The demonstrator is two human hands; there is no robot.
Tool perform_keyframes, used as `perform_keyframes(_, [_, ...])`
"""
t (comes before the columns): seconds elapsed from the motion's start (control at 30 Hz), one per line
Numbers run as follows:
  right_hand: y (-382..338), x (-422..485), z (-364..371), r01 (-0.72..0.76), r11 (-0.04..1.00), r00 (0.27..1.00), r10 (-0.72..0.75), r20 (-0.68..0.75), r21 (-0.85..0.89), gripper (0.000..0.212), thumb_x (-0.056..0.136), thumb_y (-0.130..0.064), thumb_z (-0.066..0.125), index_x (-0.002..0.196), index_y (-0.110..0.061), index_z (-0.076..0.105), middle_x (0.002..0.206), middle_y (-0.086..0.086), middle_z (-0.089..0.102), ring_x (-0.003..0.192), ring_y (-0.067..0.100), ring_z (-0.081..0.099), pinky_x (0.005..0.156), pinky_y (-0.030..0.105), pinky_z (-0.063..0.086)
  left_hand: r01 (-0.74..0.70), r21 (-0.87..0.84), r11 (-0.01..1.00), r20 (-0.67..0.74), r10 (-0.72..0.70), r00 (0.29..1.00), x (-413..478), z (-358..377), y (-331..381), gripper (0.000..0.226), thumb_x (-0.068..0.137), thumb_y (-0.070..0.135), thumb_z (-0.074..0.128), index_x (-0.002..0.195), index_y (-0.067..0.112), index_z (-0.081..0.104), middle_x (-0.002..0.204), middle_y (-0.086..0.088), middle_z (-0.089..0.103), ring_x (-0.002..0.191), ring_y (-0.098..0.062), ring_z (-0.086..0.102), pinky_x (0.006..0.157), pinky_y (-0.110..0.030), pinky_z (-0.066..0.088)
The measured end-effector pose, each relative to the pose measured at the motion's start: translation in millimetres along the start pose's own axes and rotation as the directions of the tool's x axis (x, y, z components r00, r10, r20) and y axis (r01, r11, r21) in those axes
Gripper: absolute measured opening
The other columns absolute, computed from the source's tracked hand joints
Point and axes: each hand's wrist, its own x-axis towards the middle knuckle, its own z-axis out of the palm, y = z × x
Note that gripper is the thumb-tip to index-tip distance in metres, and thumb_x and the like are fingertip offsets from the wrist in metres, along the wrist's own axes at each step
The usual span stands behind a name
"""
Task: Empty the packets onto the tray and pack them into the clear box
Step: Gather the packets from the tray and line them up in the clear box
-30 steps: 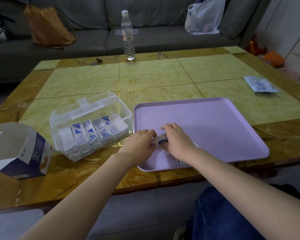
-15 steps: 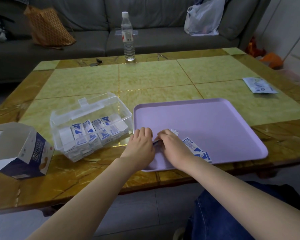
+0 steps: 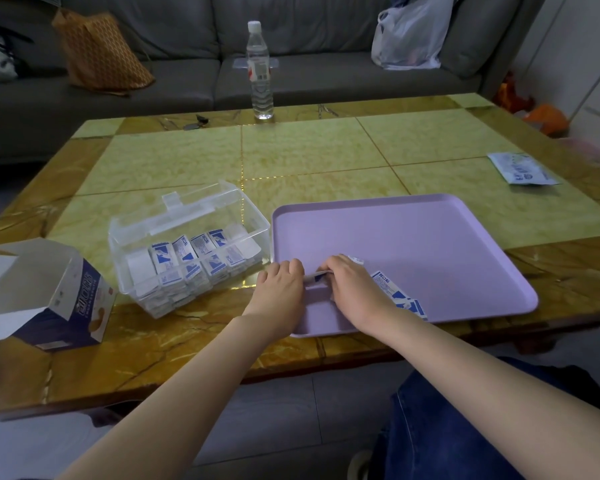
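Packets (image 3: 191, 252) in clear box (image 3: 127, 289), more on tray (image 3: 413, 244) — some pinched by left hand (image 3: 281, 289), right hand (image 3: 354, 289)

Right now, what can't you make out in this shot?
Head view only:
1. The packets between the left hand and right hand: fingers cover all but an edge, so no count.
2. Loose packets on the tray: partly behind the right wrist.
3. Print on the boxed packets in the clear box: too small to read.
4. Cardboard box: cut off by the left edge.
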Motion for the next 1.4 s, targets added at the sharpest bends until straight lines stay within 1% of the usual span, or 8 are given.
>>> perform_keyframes(0.3, [-18.1,-17.0,-30.0,0.083,0.995,0.995,-0.080,0.055,-0.057,0.047,0.092,0.003,0.040,0.135,-0.015,0.031,0.108,0.005,0.053,0.088,0.021,0.057,0.081,0.040,0.051,-0.024,-0.318,0.948,-0.028,0.016,0.999,-12.5,-38.9,-0.1,0.019,0.093,-0.001,0.033,0.096,0.017,0.027,0.091,-0.010,0.059,0.073,-0.031,0.058,0.062,-0.045,0.047])
perform_keyframes(0.57, [-59.7,-9.7,-43.3,0.204,0.978,0.975,-0.207,-0.076,-0.045,0.017,0.099,-0.017,0.040,0.110,-0.013,0.051,0.087,0.005,0.066,0.077,0.028,0.062,0.069,0.044,0.050,-0.052,-0.332,0.942,-0.202,-0.017,0.979,-24.3,-82.8,-30.9,0.012,0.094,0.008,0.039,0.092,0.020,0.037,0.090,-0.003,0.061,0.081,-0.028,0.055,0.063,-0.039,0.044])
perform_keyframes(0.9, [-130.3,27.5,-47.2,0.343,0.928,0.922,-0.363,-0.134,-0.146,0.020,0.093,-0.026,0.054,0.094,-0.012,0.068,0.086,0.004,0.064,0.083,0.020,0.053,0.071,0.037,0.045,-0.071,-0.328,0.942,-0.438,-0.086,0.895,-43.1,-109.6,-81.9,0.014,0.097,0.017,0.041,0.110,0.013,0.044,0.093,-0.004,0.058,0.085,-0.030,0.054,0.071,-0.044,0.044])
perform_keyframes(1.03, [-150.5,55.1,-43.1,0.301,0.947,0.945,-0.312,-0.096,-0.116,0.023,0.091,-0.022,0.054,0.080,-0.008,0.070,0.069,0.008,0.064,0.064,0.025,0.057,0.060,0.031,0.046,0.063,-0.385,0.921,-0.406,-0.230,0.884,-52.2,-109.4,-105.1,0.042,0.096,0.015,0.043,0.135,0.015,0.028,0.124,-0.009,0.050,0.102,-0.028,0.051,0.085,-0.036,0.041])
perform_keyframes(1.1, [-154.4,73.9,-36.6,0.233,0.970,0.970,-0.238,-0.058,-0.075,0.029,0.090,-0.017,0.055,0.064,-0.007,0.060,0.056,0.004,0.054,0.053,0.018,0.046,0.047,0.016,0.035,0.155,-0.280,0.947,-0.338,-0.248,0.908,-57.9,-102.3,-118.0,0.042,0.096,0.020,0.043,0.135,0.014,0.030,0.125,-0.006,0.049,0.108,-0.026,0.048,0.089,-0.034,0.035])
perform_keyframes(1.2, [-157.2,98.0,-22.1,0.101,0.995,0.995,-0.100,0.009,-0.024,0.036,0.086,-0.007,0.056,0.053,-0.010,0.040,0.048,0.001,0.031,0.051,0.017,0.030,0.039,0.013,0.024,0.202,-0.070,0.977,-0.224,-0.213,0.951,-66.6,-87.2,-131.7,0.027,0.097,0.031,0.040,0.122,0.021,0.044,0.116,0.003,0.057,0.110,-0.021,0.044,0.090,-0.032,0.029])
perform_keyframes(1.33, [-156.3,120.9,1.4,-0.074,0.996,0.990,0.079,0.113,-0.040,0.039,0.081,-0.005,0.056,0.048,-0.014,0.038,0.041,-0.002,0.038,0.067,0.026,0.058,0.063,0.029,0.050,0.173,-0.069,0.983,-0.217,-0.184,0.959,-73.2,-78.5,-135.2,0.017,0.098,0.031,0.039,0.102,0.025,0.054,0.108,0.008,0.059,0.104,-0.018,0.046,0.086,-0.031,0.027])
perform_keyframes(1.4, [-156.9,126.1,12.5,-0.090,0.987,0.981,0.111,0.160,-0.136,0.038,0.082,-0.009,0.057,0.048,-0.013,0.040,0.040,-0.001,0.041,0.082,0.030,0.065,0.069,0.029,0.048,0.161,-0.092,0.983,-0.236,-0.179,0.955,-72.1,-77.5,-137.0,0.013,0.097,0.026,0.041,0.098,0.025,0.054,0.108,0.008,0.059,0.103,-0.019,0.048,0.085,-0.031,0.026])
